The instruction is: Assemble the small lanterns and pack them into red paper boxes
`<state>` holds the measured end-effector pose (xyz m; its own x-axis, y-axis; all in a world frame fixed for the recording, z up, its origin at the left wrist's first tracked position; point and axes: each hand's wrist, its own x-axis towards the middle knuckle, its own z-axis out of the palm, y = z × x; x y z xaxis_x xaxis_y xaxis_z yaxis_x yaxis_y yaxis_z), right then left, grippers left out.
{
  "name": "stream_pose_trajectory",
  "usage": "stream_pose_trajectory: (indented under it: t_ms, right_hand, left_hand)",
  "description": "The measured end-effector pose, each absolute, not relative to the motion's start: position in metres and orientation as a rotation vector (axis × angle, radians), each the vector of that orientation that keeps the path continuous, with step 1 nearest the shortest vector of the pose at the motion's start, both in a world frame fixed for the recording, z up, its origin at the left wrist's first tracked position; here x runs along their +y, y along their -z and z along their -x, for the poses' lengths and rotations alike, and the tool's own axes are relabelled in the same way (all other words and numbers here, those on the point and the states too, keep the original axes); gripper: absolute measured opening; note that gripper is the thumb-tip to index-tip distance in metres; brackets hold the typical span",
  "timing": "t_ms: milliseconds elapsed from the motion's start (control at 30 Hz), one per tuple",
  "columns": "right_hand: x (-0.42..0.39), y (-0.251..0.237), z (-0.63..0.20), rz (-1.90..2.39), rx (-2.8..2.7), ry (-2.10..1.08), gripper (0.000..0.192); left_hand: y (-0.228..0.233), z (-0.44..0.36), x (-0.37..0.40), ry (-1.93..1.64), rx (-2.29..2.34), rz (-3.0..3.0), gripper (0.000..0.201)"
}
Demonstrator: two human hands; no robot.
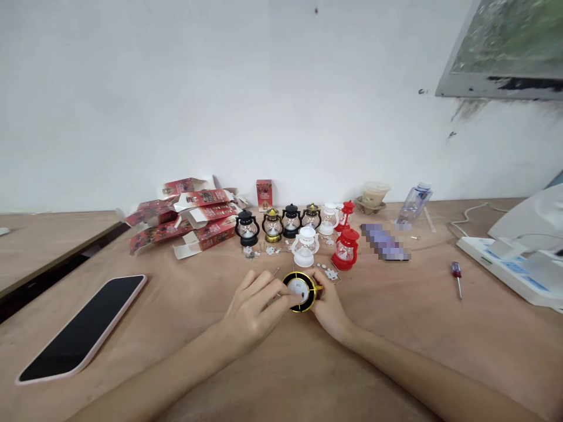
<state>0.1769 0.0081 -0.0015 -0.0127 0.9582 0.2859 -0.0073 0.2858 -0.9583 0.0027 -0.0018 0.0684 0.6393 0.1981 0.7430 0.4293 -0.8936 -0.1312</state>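
A small black-and-gold toy lantern (300, 291) lies tipped with its round base facing me, held between both hands near the middle of the wooden table (396, 328). My left hand (254, 309) grips its left side with fingers on the rim. My right hand (328, 305) holds it from the right, partly hidden behind it. Just beyond stand a white lantern (305, 247) and a red lantern (346, 249), with small white parts (331, 274) scattered by them.
A row of several more lanterns (290, 221) stands farther back, with a pile of red boxes (189, 220) to the left. A phone (83, 328) lies at left, a screwdriver (457, 275) at right, a white device (519, 258) far right, a bottle (414, 204) behind.
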Motion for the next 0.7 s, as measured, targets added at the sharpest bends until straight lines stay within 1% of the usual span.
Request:
stream_pose_trajectory:
  t_ms: [100, 333, 700]
  right_hand:
    - [0.009, 0.002, -0.177, 0.978, -1.353, -1.004, 0.019]
    - [0.009, 0.003, -0.177, 0.979, -1.370, -0.975, 0.019]
    - [0.007, -0.001, -0.177, 0.953, -1.344, -0.984, 0.018]
  left_hand:
    - [-0.069, -0.003, -0.001, 1.071, -0.505, 2.610, 0.019]
    - [-0.078, -0.004, -0.001, 1.092, -0.574, 2.626, 0.011]
    - [-0.086, -0.002, -0.004, 1.051, -0.473, 2.506, 0.008]
